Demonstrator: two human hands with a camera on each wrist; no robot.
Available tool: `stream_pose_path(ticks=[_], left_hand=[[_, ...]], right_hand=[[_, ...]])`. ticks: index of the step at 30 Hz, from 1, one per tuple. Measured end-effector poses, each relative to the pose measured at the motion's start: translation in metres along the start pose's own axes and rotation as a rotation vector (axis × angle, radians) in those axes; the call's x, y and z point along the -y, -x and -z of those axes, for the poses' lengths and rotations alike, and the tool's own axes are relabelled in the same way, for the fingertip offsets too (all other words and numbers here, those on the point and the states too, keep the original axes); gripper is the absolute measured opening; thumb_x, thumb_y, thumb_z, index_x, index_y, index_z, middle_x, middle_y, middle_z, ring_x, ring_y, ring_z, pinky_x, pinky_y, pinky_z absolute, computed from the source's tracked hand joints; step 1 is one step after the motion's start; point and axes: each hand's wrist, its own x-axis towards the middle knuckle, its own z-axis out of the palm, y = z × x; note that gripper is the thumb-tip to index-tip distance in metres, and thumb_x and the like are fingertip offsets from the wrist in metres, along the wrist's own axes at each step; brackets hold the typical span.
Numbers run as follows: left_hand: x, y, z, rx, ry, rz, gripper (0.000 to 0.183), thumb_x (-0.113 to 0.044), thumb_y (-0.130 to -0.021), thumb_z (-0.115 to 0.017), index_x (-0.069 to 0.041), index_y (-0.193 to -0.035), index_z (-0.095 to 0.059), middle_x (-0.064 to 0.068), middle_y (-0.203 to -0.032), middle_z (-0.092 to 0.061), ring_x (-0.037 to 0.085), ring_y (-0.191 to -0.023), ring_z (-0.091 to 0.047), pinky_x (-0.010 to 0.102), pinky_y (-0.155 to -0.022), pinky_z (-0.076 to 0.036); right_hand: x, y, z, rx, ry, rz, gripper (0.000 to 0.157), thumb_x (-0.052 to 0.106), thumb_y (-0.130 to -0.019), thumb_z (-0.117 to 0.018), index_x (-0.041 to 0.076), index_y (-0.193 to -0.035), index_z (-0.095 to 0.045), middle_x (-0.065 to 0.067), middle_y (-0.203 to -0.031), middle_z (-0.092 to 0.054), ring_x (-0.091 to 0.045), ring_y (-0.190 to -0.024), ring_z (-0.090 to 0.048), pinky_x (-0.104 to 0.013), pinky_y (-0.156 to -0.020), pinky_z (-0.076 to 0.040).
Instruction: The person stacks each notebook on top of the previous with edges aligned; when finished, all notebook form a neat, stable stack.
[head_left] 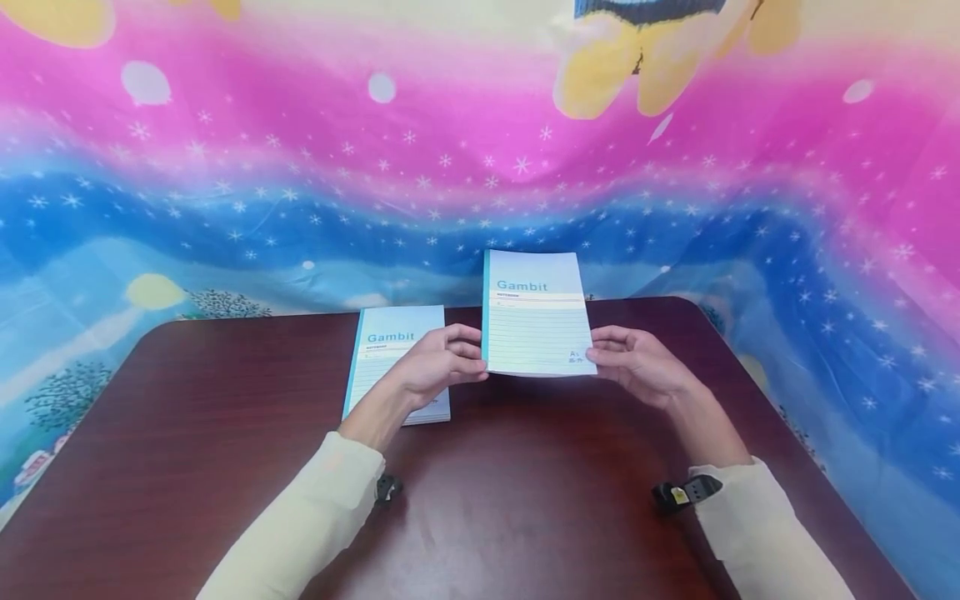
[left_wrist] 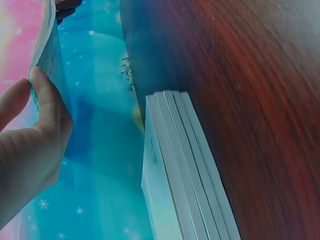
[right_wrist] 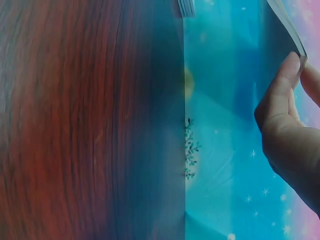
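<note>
Both hands hold up one pale blue "Gambit" notebook [head_left: 534, 321], its cover facing the head camera, above the far part of the table. My left hand [head_left: 442, 362] pinches its lower left corner between thumb and fingers. At the lower right edge my right hand [head_left: 637, 362] pinches it the same way. In the right wrist view the notebook's page edge [right_wrist: 290, 27] runs into the right thumb and fingers. Behind the left forearm a stack of similar notebooks [head_left: 401, 321] lies on the table, partly covered by that hand. Several spines or page edges show in the stack [left_wrist: 182, 165] in the left wrist view.
The dark red-brown wooden table [head_left: 495, 500] has rounded far corners. A printed cloth [head_left: 300, 167] in pink and blue with snowflakes hangs behind and around it. Black wrist straps [head_left: 686, 493] sit at the cream sleeves.
</note>
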Motion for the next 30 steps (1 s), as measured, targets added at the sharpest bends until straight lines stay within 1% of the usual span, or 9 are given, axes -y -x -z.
stream_pose_path(ticks=[3,7,12,14,18,23,26,30], left_hand=[[0.0,0.005,0.004,0.003,-0.011,-0.005,0.047,0.013,-0.093,-0.059,0.005,-0.137,-0.043,0.019,-0.108,-0.061,0.028,-0.095,-0.063,0.045,-0.098,-0.054],[0.001,0.011,0.012,0.004,-0.029,-0.006,0.046,0.012,-0.094,-0.059,0.005,-0.136,-0.043,0.017,-0.103,-0.061,0.029,-0.096,-0.063,0.042,-0.096,-0.055],[0.001,0.019,0.02,-0.011,-0.035,-0.006,0.045,0.012,-0.093,-0.06,0.005,-0.134,-0.043,0.014,-0.097,-0.059,0.026,-0.088,-0.064,0.052,-0.103,-0.049],[0.001,0.022,0.023,-0.015,-0.037,-0.011,0.045,0.012,-0.093,-0.06,0.005,-0.134,-0.043,0.014,-0.096,-0.058,0.023,-0.085,-0.064,0.053,-0.103,-0.048],[0.001,0.026,0.029,-0.02,-0.054,-0.018,0.044,0.012,-0.092,-0.06,0.006,-0.133,-0.044,0.013,-0.095,-0.06,0.022,-0.083,-0.066,0.049,-0.099,-0.052],[0.002,0.031,0.037,-0.021,-0.057,-0.021,0.044,0.012,-0.092,-0.06,0.007,-0.133,-0.045,0.012,-0.095,-0.063,0.022,-0.084,-0.066,0.045,-0.096,-0.055],[0.001,0.036,0.042,-0.028,-0.053,-0.017,0.044,0.011,-0.092,-0.061,0.006,-0.133,-0.045,0.013,-0.097,-0.063,0.024,-0.087,-0.066,0.045,-0.096,-0.055],[0.002,0.043,0.051,-0.041,-0.063,-0.015,0.044,0.01,-0.092,-0.062,0.005,-0.133,-0.046,0.013,-0.1,-0.064,0.028,-0.091,-0.066,0.044,-0.095,-0.056]], right_hand=[[-0.001,-0.001,-0.005,0.002,0.009,-0.001,0.031,-0.002,-0.097,-0.064,-0.005,-0.126,-0.052,-0.008,-0.109,-0.072,-0.022,-0.098,-0.071,-0.033,-0.088,-0.059],[-0.001,-0.003,-0.014,0.01,0.037,-0.001,0.035,-0.002,-0.097,-0.064,-0.007,-0.128,-0.05,-0.008,-0.11,-0.071,-0.024,-0.099,-0.071,-0.033,-0.088,-0.059],[0.0,-0.007,-0.024,0.03,0.049,-0.002,0.036,-0.002,-0.096,-0.065,-0.007,-0.128,-0.05,-0.009,-0.112,-0.071,-0.025,-0.099,-0.071,-0.034,-0.087,-0.059],[0.0,-0.008,-0.027,0.041,0.049,0.001,0.035,-0.002,-0.096,-0.065,-0.007,-0.126,-0.05,-0.01,-0.111,-0.07,-0.025,-0.099,-0.07,-0.034,-0.087,-0.059],[-0.002,-0.01,-0.032,0.063,0.044,0.012,0.032,-0.004,-0.096,-0.064,-0.007,-0.124,-0.05,-0.01,-0.109,-0.07,-0.024,-0.097,-0.07,-0.033,-0.085,-0.059],[-0.004,-0.015,-0.042,0.082,0.003,0.016,0.026,-0.004,-0.099,-0.058,-0.008,-0.124,-0.05,-0.01,-0.109,-0.07,-0.024,-0.098,-0.07,-0.034,-0.086,-0.059],[-0.005,-0.018,-0.048,0.084,-0.014,0.015,0.023,-0.003,-0.101,-0.056,-0.008,-0.122,-0.051,-0.011,-0.11,-0.07,-0.025,-0.098,-0.07,-0.034,-0.085,-0.059],[-0.005,-0.023,-0.058,0.095,-0.012,0.006,0.024,-0.002,-0.101,-0.056,-0.008,-0.123,-0.051,-0.011,-0.11,-0.07,-0.025,-0.098,-0.07,-0.033,-0.084,-0.059]])
